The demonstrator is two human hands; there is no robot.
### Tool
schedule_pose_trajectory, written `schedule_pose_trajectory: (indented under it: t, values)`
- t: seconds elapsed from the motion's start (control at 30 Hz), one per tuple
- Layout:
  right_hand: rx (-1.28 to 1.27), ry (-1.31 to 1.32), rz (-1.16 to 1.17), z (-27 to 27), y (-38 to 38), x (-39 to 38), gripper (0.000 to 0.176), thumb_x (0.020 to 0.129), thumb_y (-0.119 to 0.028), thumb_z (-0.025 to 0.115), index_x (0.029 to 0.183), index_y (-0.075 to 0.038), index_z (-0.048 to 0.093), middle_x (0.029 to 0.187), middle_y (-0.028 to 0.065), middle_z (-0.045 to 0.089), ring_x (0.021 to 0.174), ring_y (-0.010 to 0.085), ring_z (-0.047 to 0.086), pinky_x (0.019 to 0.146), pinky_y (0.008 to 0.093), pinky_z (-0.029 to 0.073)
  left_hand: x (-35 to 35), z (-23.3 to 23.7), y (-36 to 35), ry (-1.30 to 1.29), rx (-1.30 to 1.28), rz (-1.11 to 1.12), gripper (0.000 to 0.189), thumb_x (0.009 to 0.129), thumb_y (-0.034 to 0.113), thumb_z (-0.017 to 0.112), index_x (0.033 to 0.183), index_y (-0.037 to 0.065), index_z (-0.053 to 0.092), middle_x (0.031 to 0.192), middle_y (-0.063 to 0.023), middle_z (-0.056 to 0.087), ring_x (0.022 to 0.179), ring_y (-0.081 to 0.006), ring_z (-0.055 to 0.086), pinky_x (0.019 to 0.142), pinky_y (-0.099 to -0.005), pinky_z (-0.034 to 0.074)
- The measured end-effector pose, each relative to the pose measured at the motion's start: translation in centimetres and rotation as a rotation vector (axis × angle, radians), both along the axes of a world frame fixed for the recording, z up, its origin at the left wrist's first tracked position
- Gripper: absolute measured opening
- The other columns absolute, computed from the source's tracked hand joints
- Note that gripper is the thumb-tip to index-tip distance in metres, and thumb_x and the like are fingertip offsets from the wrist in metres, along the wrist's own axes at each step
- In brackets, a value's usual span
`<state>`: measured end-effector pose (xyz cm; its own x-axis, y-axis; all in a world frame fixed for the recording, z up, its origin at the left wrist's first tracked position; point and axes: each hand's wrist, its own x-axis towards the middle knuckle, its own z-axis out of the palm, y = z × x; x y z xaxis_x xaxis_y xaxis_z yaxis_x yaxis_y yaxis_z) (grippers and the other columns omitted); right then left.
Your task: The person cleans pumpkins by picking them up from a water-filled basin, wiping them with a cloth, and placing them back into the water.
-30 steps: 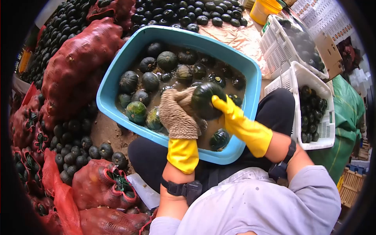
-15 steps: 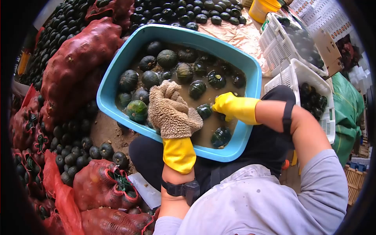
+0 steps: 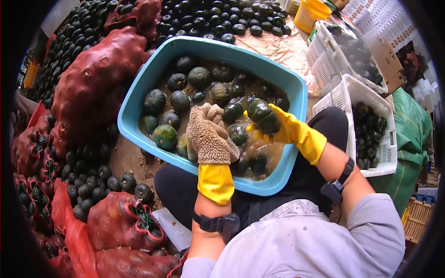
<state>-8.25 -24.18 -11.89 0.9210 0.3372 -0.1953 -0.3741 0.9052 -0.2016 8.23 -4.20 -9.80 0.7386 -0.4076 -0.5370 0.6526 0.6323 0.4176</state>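
My right hand [image 3: 294, 129], in a yellow rubber glove, holds a wet dark-green pumpkin [image 3: 263, 117] just above the muddy water. My left hand [image 3: 211, 134] wears a fuzzy brown glove over a yellow one. Its fingers are curled together, and the palm side is hidden, so anything inside cannot be seen. Beside the left hand, another pumpkin [image 3: 165, 135] with an orange-green patch sits in the blue tub [image 3: 157, 155]. Several more pumpkins float or lie partly under the brown water, including one [image 3: 238, 134] between my hands.
Red mesh sacks [image 3: 95, 78] full of pumpkins and loose pumpkins [image 3: 85, 190] lie at left. A heap of pumpkins [image 3: 204, 21] stands behind the tub. At right are a white crate [image 3: 389, 150] holding pumpkins, a second white crate [image 3: 320, 58], a yellow bucket [image 3: 311, 15] and a green sack [image 3: 410, 134].
My right hand has come up out of the water with a pumpkin, its palm now turned towards the left. The water is splashing. My left hand has shifted only slightly.
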Motion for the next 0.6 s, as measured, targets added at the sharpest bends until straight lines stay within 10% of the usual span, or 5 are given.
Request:
schedule_pose_trajectory:
  t: [0.17,0.27,0.37,0.43,0.6]
  values:
    - [-0.405,0.076,-0.429,2.9,2.4,2.8,0.070,0.109,-0.062,0.054,0.151,-0.006,0.059,0.152,0.0161,0.063,0.129,0.0394,0.068,0.112,0.0687,0.050,0.9,-4.7,0.0,-0.675,0.092,-0.314,0.029,0.098,-0.004,0.057,0.126,-0.003,0.052,0.124,-0.0181,0.066,0.120,-0.0294,0.067,0.101,-0.0300,0.057]
    - [-0.549,0.119,-0.576,2.7,5.1,3.8,0.062,0.112,-0.055,0.053,0.148,-0.005,0.062,0.154,0.0165,0.061,0.136,0.0356,0.064,0.115,0.0566,0.050,0.7,-3.8,-0.7,-1.360,1.082,-0.406,0.027,0.096,-0.004,0.062,0.122,0.000,0.055,0.119,-0.0090,0.067,0.115,-0.0226,0.067,0.100,-0.0268,0.054]
    - [-1.722,-0.366,-0.671,3.3,10.3,3.8,0.052,0.101,-0.022,0.077,0.148,-0.006,0.062,0.150,0.0175,0.063,0.142,0.0308,0.058,0.123,0.0430,0.041,0.1,0.7,-1.3,-1.783,1.673,-0.715,0.020,0.095,0.004,0.065,0.115,0.005,0.061,0.111,-0.0086,0.066,0.108,-0.0247,0.067,0.097,-0.0342,0.053]
    - [-1.863,-0.364,-0.813,2.9,10.4,5.3,0.052,0.096,-0.018,0.080,0.144,-0.006,0.064,0.148,0.0214,0.063,0.143,0.0347,0.057,0.122,0.0430,0.042,-1.5,1.0,-2.0,-2.089,2.105,-0.824,0.023,0.095,0.013,0.068,0.117,0.005,0.062,0.111,-0.0133,0.066,0.109,-0.0290,0.066,0.098,-0.0415,0.052]
    - [-1.894,0.090,-1.061,-0.1,9.3,9.0,0.041,0.096,-0.019,0.080,0.132,-0.006,0.066,0.138,0.0194,0.066,0.133,0.0352,0.061,0.118,0.0421,0.045,-3.1,0.2,-1.3,-1.782,1.232,-0.332,0.061,0.093,0.023,0.073,0.145,-0.002,0.054,0.135,-0.0195,0.064,0.127,-0.0288,0.062,0.110,-0.0418,0.049]
